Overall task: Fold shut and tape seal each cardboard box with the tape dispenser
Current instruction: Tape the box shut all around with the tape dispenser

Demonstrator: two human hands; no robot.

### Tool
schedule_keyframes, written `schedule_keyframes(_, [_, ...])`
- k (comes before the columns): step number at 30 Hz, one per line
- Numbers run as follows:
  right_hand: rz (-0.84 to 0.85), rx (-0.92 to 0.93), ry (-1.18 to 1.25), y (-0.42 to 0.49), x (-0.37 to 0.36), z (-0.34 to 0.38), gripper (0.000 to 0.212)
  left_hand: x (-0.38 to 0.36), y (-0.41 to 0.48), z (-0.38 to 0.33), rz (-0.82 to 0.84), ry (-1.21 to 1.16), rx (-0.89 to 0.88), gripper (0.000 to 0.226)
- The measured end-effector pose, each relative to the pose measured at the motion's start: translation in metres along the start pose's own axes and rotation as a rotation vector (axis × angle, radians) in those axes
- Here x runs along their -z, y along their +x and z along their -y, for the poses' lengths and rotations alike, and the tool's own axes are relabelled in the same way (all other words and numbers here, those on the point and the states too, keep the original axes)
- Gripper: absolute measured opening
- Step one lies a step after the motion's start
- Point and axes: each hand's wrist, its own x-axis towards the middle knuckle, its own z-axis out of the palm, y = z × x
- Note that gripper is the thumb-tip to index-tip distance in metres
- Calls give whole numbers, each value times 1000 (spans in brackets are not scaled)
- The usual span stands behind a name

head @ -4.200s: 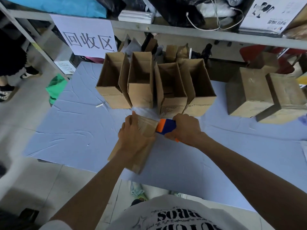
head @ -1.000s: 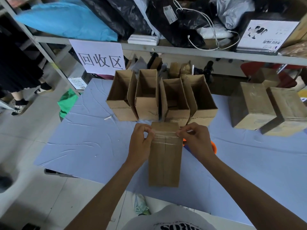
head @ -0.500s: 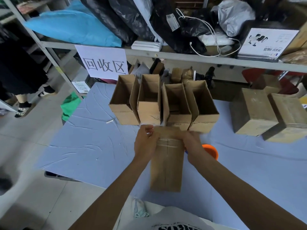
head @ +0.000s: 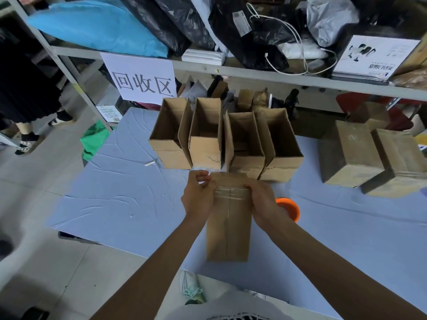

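Here, you pressed tape [head: 231, 192] onto the box [head: 227, 236] on the table [head: 115, 192], left hand [head: 198, 197] and right hand [head: 263, 199] with fingers clamped on its edges. The next move probably required the tape dispenser [head: 290, 207].

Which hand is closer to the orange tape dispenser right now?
Right. The right hand grips the box right beside the tape dispenser; the left hand holds its far side.

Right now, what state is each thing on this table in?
Box in hands: flaps folded shut, one tape strip across the seam.
Left hand: grips the box's left edge.
Right hand: grips its right edge.
Four boxes behind: tops open.
Two boxes at right: shut.
Tape dispenser: lying on the table, unheld.
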Motion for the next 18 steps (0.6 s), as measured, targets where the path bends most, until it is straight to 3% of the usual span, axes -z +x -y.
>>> schedule_keyframes(4, [44,-32,-35,5,0,0,18,-2,-1,3,-75,10,30,11])
schedule_keyframes(12, [183,-30,60,0,13,6,24,5,1,3,-5,-130,88,20])
schedule_keyframes(15, [122,-20,-8,1,8,2,7,4,-7,2,-44,-68,58,17])
schedule_keyframes(17, [80,-24,-124,4,3,-5,35,3,-14,1,-57,-52,25,21])
schedule_keyframes(18, [53,-6,-160,3,2,-8,37,3,-17,1,-54,-51,3,25])
